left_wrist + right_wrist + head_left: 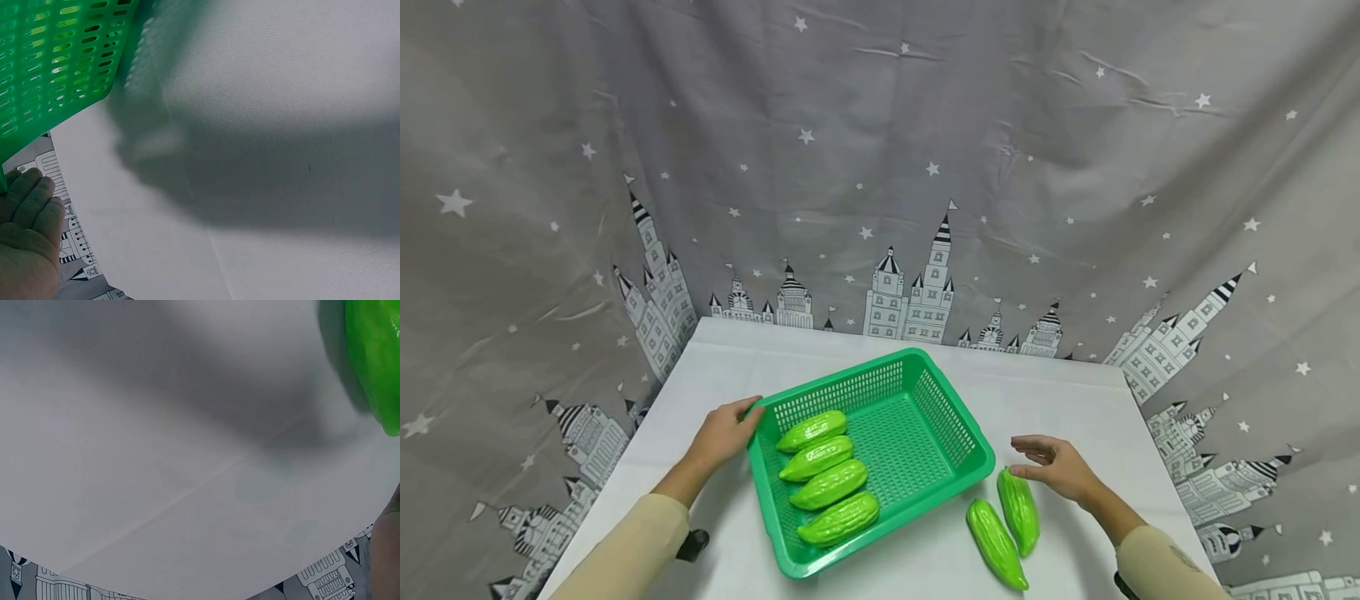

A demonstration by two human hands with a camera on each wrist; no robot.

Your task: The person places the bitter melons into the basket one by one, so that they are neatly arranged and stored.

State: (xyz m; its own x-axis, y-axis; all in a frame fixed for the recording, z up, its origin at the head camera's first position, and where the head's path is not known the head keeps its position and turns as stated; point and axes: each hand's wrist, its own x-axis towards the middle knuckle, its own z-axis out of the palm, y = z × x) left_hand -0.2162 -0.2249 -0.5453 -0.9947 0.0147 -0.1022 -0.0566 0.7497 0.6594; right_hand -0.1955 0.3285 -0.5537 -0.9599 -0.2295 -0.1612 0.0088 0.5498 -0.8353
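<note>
A green plastic basket [902,450] sits at an angle on the table, several glossy green bitter melons [829,485] lined up along its left side. My left hand [722,433] holds the rim at its upper left corner; from below, the left wrist view shows the fingers [37,203] against the basket's edge [81,106]. Right of the basket lie two more bitter melons, one nearer the basket [996,543] and one farther right [1019,512]. My right hand [1060,468], fingers loosely bent and holding nothing, hovers at the right one's upper tip.
A white cloth [1045,392] covers the table. Grey curtains [880,167] printed with stars and castles hang behind it and at both sides. A small black object [693,545] shows beside my left forearm.
</note>
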